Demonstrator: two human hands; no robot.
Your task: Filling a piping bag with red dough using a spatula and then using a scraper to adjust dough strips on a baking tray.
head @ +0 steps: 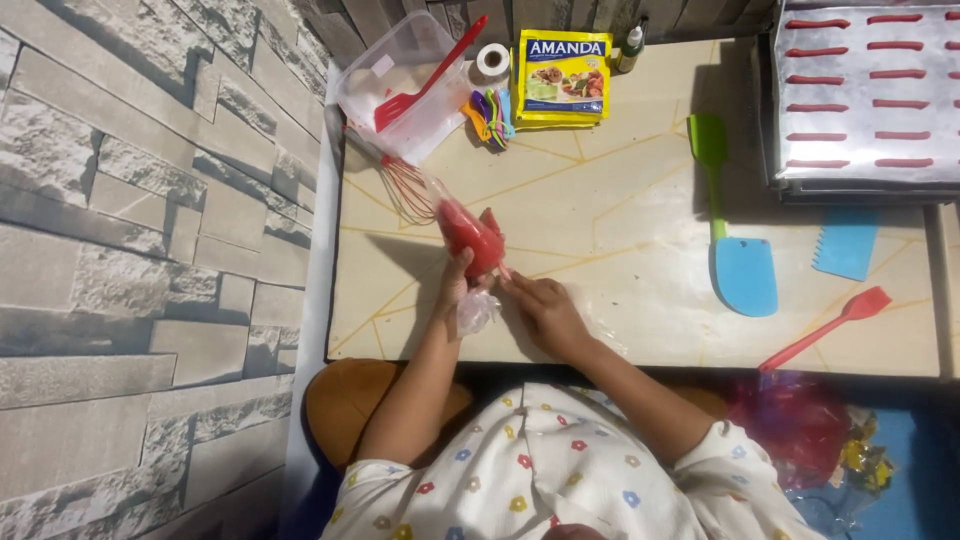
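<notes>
Yellow rectangular packet (562, 76) lies flat at table's (620, 210) far edge. Your left hand (458, 285) clamps the glossy red-filled plastic piping bag (470, 237) above the near edge; right hand (545, 310), fingers together, touches its tail.

You're wearing a loose white top with short sleeves, and it fills the bottom of the view from about 7 o'clock round to 5 o'clock. Small flowers are printed all over it in red, blue, yellow and orange, each with rounded petals and a pale centre. The sleeves end well above your elbows, so both forearms are bare. Your left hand (456, 283) and your right hand (545, 312) carry no gloves, and no watch or bracelet shows at either wrist. Rings, if any, are too small to make out.
</notes>
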